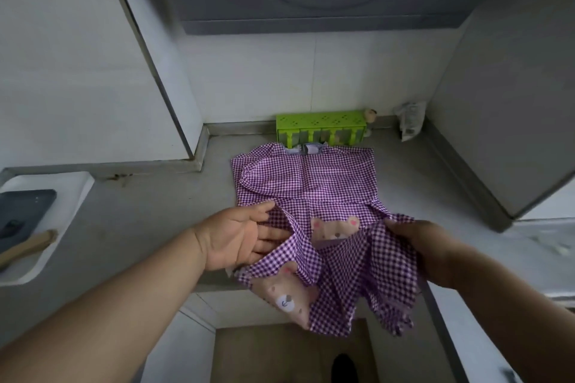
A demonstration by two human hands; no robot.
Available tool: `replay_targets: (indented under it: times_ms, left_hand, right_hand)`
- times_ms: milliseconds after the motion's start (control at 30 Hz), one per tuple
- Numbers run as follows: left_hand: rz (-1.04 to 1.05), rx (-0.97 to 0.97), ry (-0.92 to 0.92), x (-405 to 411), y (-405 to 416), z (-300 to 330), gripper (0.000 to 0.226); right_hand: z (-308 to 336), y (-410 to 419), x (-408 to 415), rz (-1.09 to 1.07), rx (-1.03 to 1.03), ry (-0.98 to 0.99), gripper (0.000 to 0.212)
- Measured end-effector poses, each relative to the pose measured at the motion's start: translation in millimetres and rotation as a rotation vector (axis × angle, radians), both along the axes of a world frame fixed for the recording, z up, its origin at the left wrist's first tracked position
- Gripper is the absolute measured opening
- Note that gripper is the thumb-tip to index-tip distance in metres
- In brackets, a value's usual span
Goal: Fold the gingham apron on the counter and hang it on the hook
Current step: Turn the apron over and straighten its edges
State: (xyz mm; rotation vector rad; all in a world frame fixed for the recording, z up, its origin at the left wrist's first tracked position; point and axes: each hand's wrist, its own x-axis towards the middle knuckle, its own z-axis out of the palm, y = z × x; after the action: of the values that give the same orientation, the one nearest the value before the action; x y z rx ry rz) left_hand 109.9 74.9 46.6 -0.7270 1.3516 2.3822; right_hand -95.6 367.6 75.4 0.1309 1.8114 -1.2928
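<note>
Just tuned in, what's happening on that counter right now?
A person is working on a purple gingham apron spread on the grey counter. The left hand lies open, palm up, at the cloth's left edge, and the right hand grips the right edge. The near part of the apron, with its bear pockets, hangs bunched over the counter's front edge, so the fold isn't finished. A green rack stands behind it by the wall. No hook is visible.

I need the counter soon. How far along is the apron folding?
Early. The upper part of the apron is laid out on the counter, but the lower part droops rumpled over the edge. The left hand lies open under the fabric and the right hand grips an edge, gathering it. Folding and hanging remain; no hook is in view.
</note>
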Motion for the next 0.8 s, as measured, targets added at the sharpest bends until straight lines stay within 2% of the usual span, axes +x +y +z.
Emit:
replay_targets:
  times_ms: [133, 267, 367, 467, 500, 567, 667, 733, 800]
  left_hand:
    - [-0.047, -0.41, -0.152, -18.7, 32.8, -13.1, 0.101]
    - [-0.186, -0.728, -0.123, -38.1, 49.8, -22.6, 0.066]
    - [-0.416, -1.159, -0.018, -44.2, 50.7, -27.1, 0.058]
    - [-0.626, -1.638, 0.222, -45.4, 50.4, -27.1, 0.046]
    - [-0.701, -1.769, 0.314, -46.6, 48.6, -27.0, 0.043]
    - [-0.8, -1.968, 0.452, -48.7, 42.6, -29.3, 0.04]
    - [-0.86, -2.072, 0.548, -54.9, 31.1, -31.3, 0.031]
    - [-0.905, -2.085, 0.517, -56.8, 25.8, -28.8, 0.029]
    - [-0.968, -2.056, 0.422, -59.1, 22.2, -25.7, 0.028]
  right_hand:
    - [9.3, -23.7, 5.1, -0.188, -0.14, 0.025, 0.026]
    - [3.9, -33.5, -2.7, -0.22, -0.115, 0.079, 0.023]
    - [-2.2, -35.3, -5.7, -0.162, -0.009, 0.297, 0.03]
    - [-0.8, -28.0, 0.5, -0.177, 0.062, 0.526, 0.048]
    - [-1.8, -24.5, 1.1, -0.152, 0.075, 0.596, 0.044]
    - [-3.5, -17.8, -1.6, -0.064, 0.081, 0.617, 0.021]
    - [-10.5, -1.5, -9.8, 0.143, 0.007, 0.547, 0.049]
    - [-13.2, 8.4, -15.1, 0.4, 0.059, 0.7, 0.051]
    - [-17.1, 17.3, -22.3, 0.659, 0.226, 0.894, 0.049]
